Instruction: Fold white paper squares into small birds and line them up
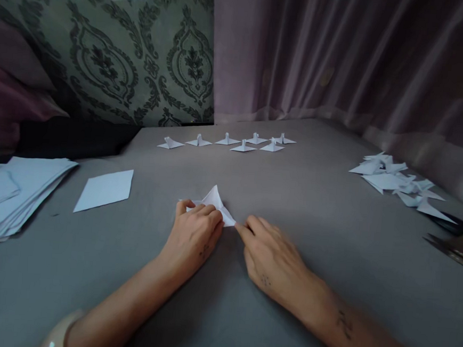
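A white folded paper [214, 198] lies on the grey surface in front of me, with one pointed flap standing up. Curled over its near and left side, my left hand [195, 229] holds it down and hides much of it. My right hand [273, 254] is closed, its fingertips at the paper's right corner. Whether they pinch that corner or only press on it is hard to see. Beyond my hands stand several folded paper birds [226, 139] in loose rows.
At left are a stack of white paper sheets [40, 180] and a single square sheet [105, 190]. A heap of folded paper birds [391, 178] lies at right, with scissors [455, 252] nearer me. Patterned wallpaper [104, 62] and a pink curtain [241, 51] border the far side.
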`<action>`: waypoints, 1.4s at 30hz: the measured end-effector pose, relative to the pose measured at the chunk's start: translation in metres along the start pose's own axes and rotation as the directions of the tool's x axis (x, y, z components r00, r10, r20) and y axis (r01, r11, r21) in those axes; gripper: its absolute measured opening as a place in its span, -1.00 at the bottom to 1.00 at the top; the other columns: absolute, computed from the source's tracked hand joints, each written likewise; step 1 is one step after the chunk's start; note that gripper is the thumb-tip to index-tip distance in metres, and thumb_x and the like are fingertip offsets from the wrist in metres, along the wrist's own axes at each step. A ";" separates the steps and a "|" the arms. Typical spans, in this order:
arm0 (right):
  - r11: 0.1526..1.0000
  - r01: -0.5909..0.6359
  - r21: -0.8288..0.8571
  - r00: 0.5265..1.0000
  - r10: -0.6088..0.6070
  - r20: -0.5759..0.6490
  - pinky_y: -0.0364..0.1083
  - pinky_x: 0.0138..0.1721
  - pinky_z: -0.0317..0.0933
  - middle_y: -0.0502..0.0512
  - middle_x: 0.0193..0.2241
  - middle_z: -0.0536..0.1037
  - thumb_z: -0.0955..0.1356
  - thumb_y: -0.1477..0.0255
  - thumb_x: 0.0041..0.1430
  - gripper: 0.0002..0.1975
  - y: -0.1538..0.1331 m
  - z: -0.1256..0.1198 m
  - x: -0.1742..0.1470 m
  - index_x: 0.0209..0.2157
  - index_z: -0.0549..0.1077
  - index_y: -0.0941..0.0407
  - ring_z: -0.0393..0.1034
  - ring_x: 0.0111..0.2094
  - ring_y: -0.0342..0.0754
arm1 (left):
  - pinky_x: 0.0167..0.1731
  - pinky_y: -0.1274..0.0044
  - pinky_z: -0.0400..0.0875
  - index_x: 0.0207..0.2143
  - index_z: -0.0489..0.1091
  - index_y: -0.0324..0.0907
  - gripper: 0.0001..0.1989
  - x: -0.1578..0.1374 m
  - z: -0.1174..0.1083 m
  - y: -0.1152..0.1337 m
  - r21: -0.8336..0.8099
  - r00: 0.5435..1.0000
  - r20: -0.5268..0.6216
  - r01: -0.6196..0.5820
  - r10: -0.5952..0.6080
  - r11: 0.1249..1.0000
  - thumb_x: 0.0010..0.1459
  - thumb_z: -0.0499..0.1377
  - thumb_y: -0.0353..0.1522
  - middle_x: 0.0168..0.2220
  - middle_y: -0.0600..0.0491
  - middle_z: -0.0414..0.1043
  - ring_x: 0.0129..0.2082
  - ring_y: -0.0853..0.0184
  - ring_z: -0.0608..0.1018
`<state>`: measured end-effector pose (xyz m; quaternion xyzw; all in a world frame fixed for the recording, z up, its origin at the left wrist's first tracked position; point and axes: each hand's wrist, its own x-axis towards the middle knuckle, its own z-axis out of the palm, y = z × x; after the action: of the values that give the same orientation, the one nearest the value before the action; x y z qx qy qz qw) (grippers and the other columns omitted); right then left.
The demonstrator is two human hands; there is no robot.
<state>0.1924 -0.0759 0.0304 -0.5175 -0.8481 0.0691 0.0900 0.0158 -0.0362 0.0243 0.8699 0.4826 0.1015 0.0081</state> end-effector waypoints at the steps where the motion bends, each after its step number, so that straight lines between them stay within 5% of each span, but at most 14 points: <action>1: 0.999 -0.006 0.035 1.000 0.007 -0.020 -0.03 -0.23 0.22 0.11 -0.31 0.40 0.19 0.69 0.13 -0.72 -0.001 0.000 0.002 -0.22 0.43 0.15 0.28 -0.27 -0.01 | -0.14 0.31 0.03 -0.41 0.37 -0.17 -0.73 0.000 0.000 0.000 -0.001 1.000 -0.006 0.000 0.000 1.000 0.29 -0.07 -0.38 -0.41 0.08 0.45 -0.33 0.28 0.48; 7: 0.972 0.076 0.221 0.995 -0.060 -0.079 -0.04 -0.05 0.25 0.14 -0.22 0.43 0.16 0.70 0.15 -0.69 -0.009 0.009 0.007 -0.18 0.41 0.18 0.28 -0.11 -0.02 | -0.15 0.31 0.04 -0.41 0.36 -0.17 -0.74 -0.002 0.002 -0.001 -0.009 0.999 -0.030 -0.014 0.013 1.000 0.28 -0.06 -0.38 -0.42 0.08 0.44 -0.35 0.28 0.47; 14: 0.983 0.047 0.179 0.999 -0.043 -0.028 0.01 -0.03 0.26 0.20 -0.16 0.40 0.17 0.71 0.12 -0.64 -0.014 0.011 0.006 -0.10 0.38 0.19 0.26 -0.08 0.02 | -0.18 0.32 0.04 -0.39 0.38 -0.15 -0.79 -0.004 0.010 -0.018 -0.044 0.998 -0.058 -0.024 0.021 0.999 0.25 0.02 -0.31 -0.40 0.05 0.47 -0.35 0.26 0.45; 24: 0.983 0.032 0.181 0.999 -0.032 -0.002 0.03 -0.05 0.24 0.20 -0.17 0.36 0.17 0.70 0.11 -0.62 -0.014 0.010 0.006 -0.07 0.38 0.18 0.23 -0.10 0.03 | -0.12 0.28 0.01 -0.43 0.49 -0.07 -0.85 -0.004 -0.021 -0.035 -0.078 0.995 0.019 -0.092 0.094 0.993 0.16 0.14 -0.35 -0.18 0.05 0.47 -0.12 0.17 0.37; 33: 0.986 0.020 0.168 1.000 -0.020 -0.005 0.02 -0.09 0.23 0.20 -0.19 0.37 0.17 0.69 0.12 -0.59 -0.016 0.009 0.006 -0.03 0.37 0.16 0.23 -0.11 0.02 | -0.11 0.24 0.11 -0.34 0.50 -0.10 -0.78 -0.001 -0.032 -0.041 -0.075 0.984 0.146 -0.093 0.103 0.993 0.22 0.04 -0.35 0.01 -0.05 0.38 0.01 0.07 0.33; 42: 0.988 0.056 0.142 0.998 -0.054 -0.013 0.01 -0.10 0.21 0.19 -0.19 0.37 0.18 0.68 0.11 -0.54 -0.013 0.011 0.011 0.04 0.34 0.15 0.22 -0.14 0.00 | -0.06 0.22 0.10 -0.29 0.48 -0.09 -0.80 0.002 -0.032 -0.049 -0.061 0.988 0.129 -0.082 0.090 0.995 0.23 0.06 -0.33 0.01 -0.03 0.36 0.02 0.09 0.31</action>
<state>0.1742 -0.0726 0.0236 -0.4864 -0.8546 0.1246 0.1327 -0.0304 -0.0110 0.0509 0.8942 0.4399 0.0576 0.0599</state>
